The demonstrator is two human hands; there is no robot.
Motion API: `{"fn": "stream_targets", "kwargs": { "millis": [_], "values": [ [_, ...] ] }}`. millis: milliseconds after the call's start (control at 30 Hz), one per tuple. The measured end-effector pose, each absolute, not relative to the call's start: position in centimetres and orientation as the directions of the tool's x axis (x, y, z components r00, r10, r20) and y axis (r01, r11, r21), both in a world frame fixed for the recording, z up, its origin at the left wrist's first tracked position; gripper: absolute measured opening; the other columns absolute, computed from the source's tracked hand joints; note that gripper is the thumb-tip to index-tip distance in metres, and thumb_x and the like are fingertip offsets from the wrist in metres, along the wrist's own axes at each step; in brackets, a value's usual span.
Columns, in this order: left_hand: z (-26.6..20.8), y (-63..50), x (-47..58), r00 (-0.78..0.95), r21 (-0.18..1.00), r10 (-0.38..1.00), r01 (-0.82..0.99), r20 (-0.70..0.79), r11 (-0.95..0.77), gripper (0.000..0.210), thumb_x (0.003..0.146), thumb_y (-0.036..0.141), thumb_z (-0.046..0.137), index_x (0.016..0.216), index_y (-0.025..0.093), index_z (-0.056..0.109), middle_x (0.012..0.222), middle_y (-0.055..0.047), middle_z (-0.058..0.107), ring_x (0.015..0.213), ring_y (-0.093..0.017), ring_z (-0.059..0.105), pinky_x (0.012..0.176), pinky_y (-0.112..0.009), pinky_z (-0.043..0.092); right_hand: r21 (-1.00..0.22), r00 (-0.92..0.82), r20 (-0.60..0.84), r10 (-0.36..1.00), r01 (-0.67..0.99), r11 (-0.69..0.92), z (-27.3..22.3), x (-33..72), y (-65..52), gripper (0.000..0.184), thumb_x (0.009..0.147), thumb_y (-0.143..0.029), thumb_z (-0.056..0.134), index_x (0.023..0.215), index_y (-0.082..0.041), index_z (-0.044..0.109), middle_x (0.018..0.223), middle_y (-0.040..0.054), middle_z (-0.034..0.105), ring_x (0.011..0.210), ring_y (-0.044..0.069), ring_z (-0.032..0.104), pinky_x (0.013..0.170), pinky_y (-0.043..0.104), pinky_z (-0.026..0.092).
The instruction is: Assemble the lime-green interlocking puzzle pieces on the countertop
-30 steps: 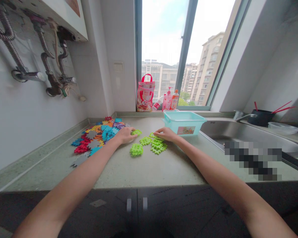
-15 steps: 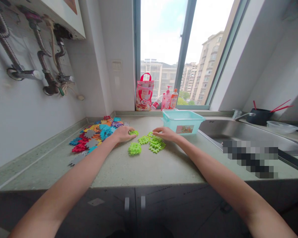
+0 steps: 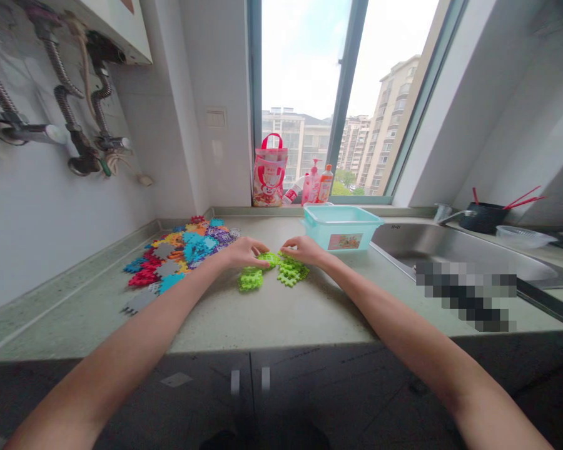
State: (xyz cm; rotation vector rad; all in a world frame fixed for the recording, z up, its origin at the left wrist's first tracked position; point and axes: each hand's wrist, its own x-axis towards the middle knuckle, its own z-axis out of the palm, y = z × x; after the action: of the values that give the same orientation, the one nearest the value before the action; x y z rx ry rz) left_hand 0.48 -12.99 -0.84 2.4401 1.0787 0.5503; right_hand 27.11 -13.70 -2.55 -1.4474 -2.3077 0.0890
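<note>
Counter: we stand at a pale speckled worktop (image 3: 272,312) that runs across the whole view, with a dark cabinet front below it.
Window: at 12 o'clock a tall window (image 3: 309,94) looks onto apartment blocks.
Sink: at 3 o'clock a steel sink (image 3: 431,247) is set into the worktop, with a tap at its far edge.
Wall pipes: at 10 o'clock flexible metal hoses (image 3: 65,106) hang from a white unit on the wall.
Mixed tiles: at 10 o'clock from our hands lies a heap of coloured toothed tiles (image 3: 178,256) in blue, red, orange, grey and purple, well apart from the green ones.
Tub: at 1 o'clock from our hands sits a light blue plastic tub (image 3: 340,226), near the right hand but not touching it.
Sill items: at 12 o'clock a red and white bag (image 3: 269,178) and pink and orange bottles (image 3: 316,185) stand at the window.
Left hand: our left hand (image 3: 244,252) lies palm down, fingers narrowed onto a green tile (image 3: 268,257) at its tips; we cannot tell whether it grips or only presses.
Right hand: our right hand (image 3: 304,249) rests fingers together on the cluster of green tiles (image 3: 291,272), its tips just beside those of the left.
Loose green tile: one more green piece (image 3: 250,279) lies at 6 o'clock from the left hand, untouched.
</note>
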Motion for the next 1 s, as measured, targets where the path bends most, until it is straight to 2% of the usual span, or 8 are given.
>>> {"fn": "stream_targets", "kwargs": {
  "millis": [67, 167, 367, 533, 633, 733, 833, 1000],
  "values": [
    [-0.8, -13.0, 0.7, 0.607, 0.518, 0.780, 0.622, 0.155, -0.587, 0.071, 0.065, 0.059, 0.090, 0.122, 0.016, 0.082, 0.105, -0.012, 0.082, 0.097, -0.029, 0.075, 0.080, -0.034, 0.057, -0.256, -0.442, 0.299, 0.846, 0.817, 0.517, -2.3, 26.6, -14.1, 0.029, 0.101, -0.035, 0.061, 0.113, -0.024, 0.085, 0.112, 0.0059, 0.083, 0.097, 0.021, 0.075, 0.083, 0.024, 0.050],
    [-0.8, -12.9, 0.8, 0.598, 0.559, 0.789, 0.609, 0.142, -0.562, 0.070, 0.060, 0.053, 0.094, 0.119, 0.017, 0.083, 0.099, -0.010, 0.083, 0.092, -0.027, 0.074, 0.076, -0.032, 0.057, -0.223, -0.517, 0.298, 0.802, 0.780, 0.585, -1.8, 25.8, -14.8, 0.031, 0.103, -0.032, 0.058, 0.117, -0.021, 0.084, 0.117, 0.0084, 0.082, 0.106, 0.024, 0.076, 0.092, 0.027, 0.052],
    [-0.8, -12.1, 0.3, 0.611, 0.498, 0.777, 0.631, 0.154, -0.595, 0.054, 0.068, 0.050, 0.085, 0.110, 0.016, 0.085, 0.092, -0.006, 0.082, 0.082, -0.022, 0.071, 0.068, -0.027, 0.049, -0.254, -0.540, 0.352, 0.765, 0.731, 0.633, -1.8, 25.5, -15.3, 0.036, 0.101, -0.037, 0.065, 0.132, -0.021, 0.075, 0.127, 0.0090, 0.079, 0.113, 0.025, 0.076, 0.101, 0.033, 0.054],
    [-0.5, -10.9, -1.9, 0.533, 0.395, 0.820, 0.722, 0.209, -0.569, 0.046, 0.067, 0.050, 0.081, 0.099, 0.017, 0.086, 0.086, -0.006, 0.081, 0.075, -0.021, 0.068, 0.064, -0.026, 0.044, -0.226, -0.530, 0.359, 0.768, 0.749, 0.622, -2.1, 24.5, -15.6, 0.039, 0.095, -0.047, 0.074, 0.127, -0.023, 0.076, 0.122, 0.0080, 0.081, 0.113, 0.027, 0.075, 0.101, 0.036, 0.054],
    [-0.6, -10.4, -3.0, 0.520, 0.328, 0.826, 0.758, 0.218, -0.563, 0.046, 0.065, 0.048, 0.081, 0.100, 0.020, 0.086, 0.089, -0.006, 0.081, 0.077, -0.022, 0.069, 0.066, -0.028, 0.045, -0.205, -0.517, 0.302, 0.801, 0.785, 0.584, -1.9, 23.8, -16.0, 0.037, 0.092, -0.052, 0.077, 0.116, -0.024, 0.080, 0.115, 0.0079, 0.082, 0.108, 0.028, 0.076, 0.095, 0.035, 0.055],
    [-1.0, -10.4, -3.0, 0.528, 0.349, 0.815, 0.737, 0.237, -0.579, 0.047, 0.063, 0.050, 0.082, 0.100, 0.022, 0.087, 0.090, -0.006, 0.081, 0.080, -0.024, 0.069, 0.068, -0.029, 0.047, -0.172, -0.505, 0.284, 0.815, 0.809, 0.562, -1.6, 24.0, -16.2, 0.032, 0.087, -0.041, 0.082, 0.114, -0.025, 0.081, 0.114, 0.0070, 0.082, 0.105, 0.027, 0.076, 0.093, 0.033, 0.055],
    [-1.4, -10.7, -2.1, 0.564, 0.407, 0.793, 0.685, 0.228, -0.604, 0.046, 0.065, 0.052, 0.082, 0.099, 0.022, 0.087, 0.084, -0.004, 0.079, 0.077, -0.023, 0.067, 0.066, -0.029, 0.046, -0.151, -0.488, 0.360, 0.795, 0.811, 0.566, -1.3, 24.8, -16.1, 0.041, 0.082, -0.031, 0.083, 0.121, -0.023, 0.078, 0.117, 0.0085, 0.081, 0.109, 0.027, 0.073, 0.096, 0.034, 0.053],
    [-1.7, -11.7, -0.5, 0.656, 0.510, 0.722, 0.554, 0.219, -0.658, 0.051, 0.070, 0.053, 0.082, 0.108, 0.019, 0.083, 0.086, -0.002, 0.076, 0.079, -0.020, 0.066, 0.068, -0.028, 0.047, -0.273, -0.478, 0.512, 0.714, 0.697, 0.663, -1.5, 24.9, -15.8, 0.039, 0.085, -0.021, 0.076, 0.124, -0.021, 0.075, 0.119, 0.0073, 0.080, 0.106, 0.023, 0.074, 0.096, 0.032, 0.053]
  ]
}}
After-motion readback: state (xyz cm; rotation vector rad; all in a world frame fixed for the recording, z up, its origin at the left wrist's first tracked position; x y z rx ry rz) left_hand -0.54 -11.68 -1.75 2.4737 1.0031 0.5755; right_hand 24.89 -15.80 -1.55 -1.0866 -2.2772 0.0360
